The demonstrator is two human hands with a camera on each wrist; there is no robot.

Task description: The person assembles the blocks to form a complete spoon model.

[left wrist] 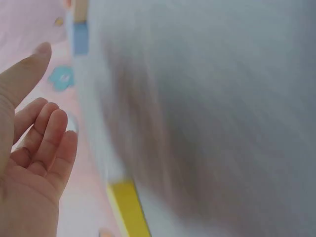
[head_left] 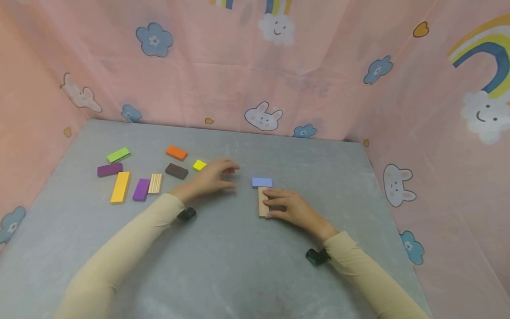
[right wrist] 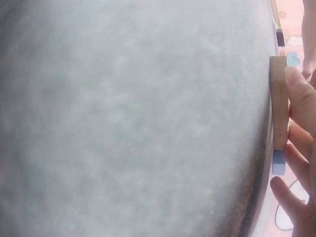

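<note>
A plain wooden block [head_left: 263, 201] lies lengthwise on the grey table, its far end against a light blue block [head_left: 261, 182] set crosswise. Together they form a T shape. My right hand [head_left: 292, 207] rests at the right side of the wooden block, with thumb and fingertips touching it. In the right wrist view, the thumb lies over the near part of the wooden block [right wrist: 279, 108], and the fingers are spread along it. My left hand [head_left: 213, 176] is held over the table beside a yellow block [head_left: 198, 165], thumb and fingers apart, with nothing in it.
Left of my left hand lie a dark brown block [head_left: 176, 171], an orange block [head_left: 176, 153], a striped block [head_left: 155, 184] and a purple block [head_left: 141, 190]. Farther left are an amber block [head_left: 120, 188], another purple block [head_left: 110, 169] and a green block [head_left: 118, 154]. Pink curtains [head_left: 223, 84] surround the table.
</note>
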